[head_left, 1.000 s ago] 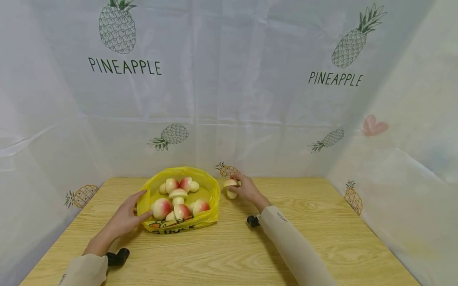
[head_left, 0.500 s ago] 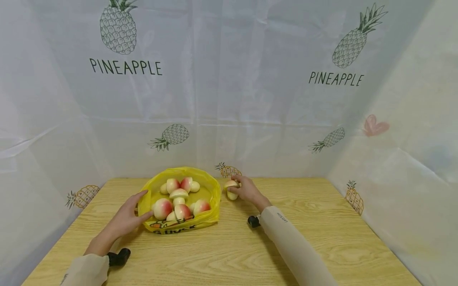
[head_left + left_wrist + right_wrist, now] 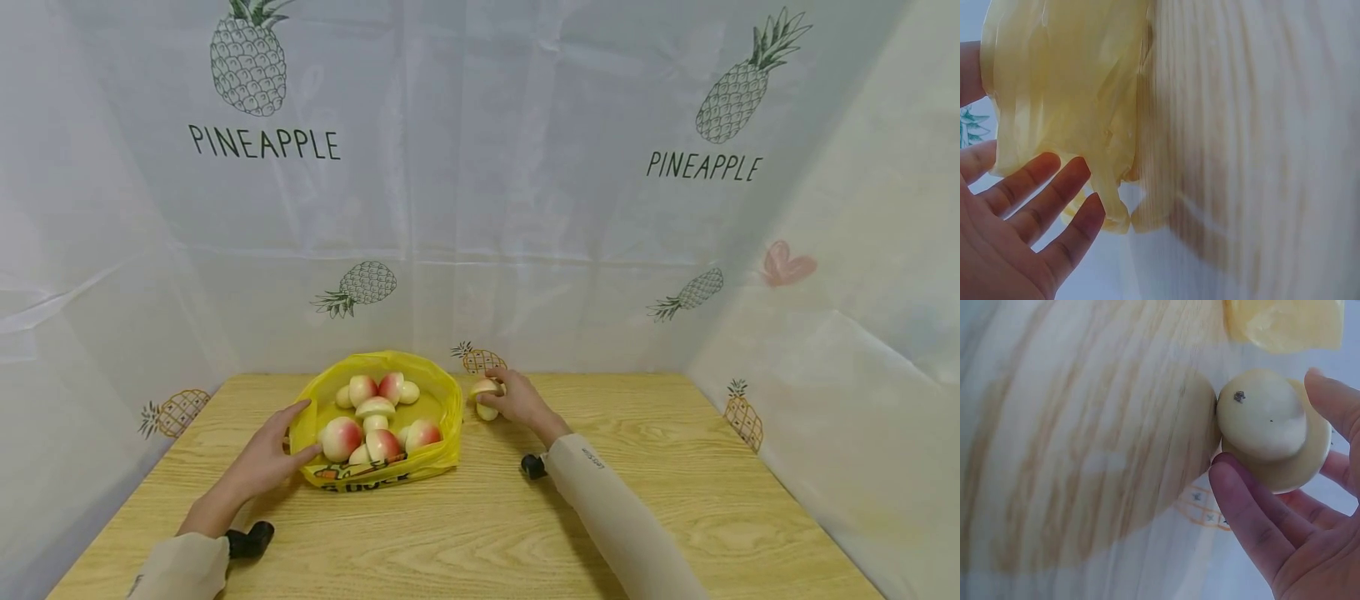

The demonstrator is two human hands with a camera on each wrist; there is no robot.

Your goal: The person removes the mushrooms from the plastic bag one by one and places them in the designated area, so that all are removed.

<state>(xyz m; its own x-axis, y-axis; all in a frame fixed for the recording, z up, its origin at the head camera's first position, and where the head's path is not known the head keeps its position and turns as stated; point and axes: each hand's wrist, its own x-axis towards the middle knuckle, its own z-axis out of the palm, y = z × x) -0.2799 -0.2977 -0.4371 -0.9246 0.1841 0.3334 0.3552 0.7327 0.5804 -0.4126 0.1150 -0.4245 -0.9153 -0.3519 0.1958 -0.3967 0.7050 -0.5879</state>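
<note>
Six cream, mostly red-capped mushrooms [image 3: 375, 407], some part-hidden, lie in a yellow plastic bag [image 3: 452, 417]; the left hand [image 3: 264, 454] touches it, fingers apart; beside it the right hand [image 3: 522, 402] grips a partly covered pale mushroom [image 3: 1263, 419].

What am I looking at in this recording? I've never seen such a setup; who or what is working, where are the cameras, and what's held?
There's no machine here: a person works with two bare hands. The wide view comes from a camera worn on the head; the two close views come from one on each wrist, probably the small black devices seen there.

On the wooden table stands an open yellow bag with six mushroom shapes visible inside. The left hand is at the bag's side, fingers spread. The right hand has another mushroom in its grip, outside the bag. Behind hangs a pineapple-printed sheet.
</note>
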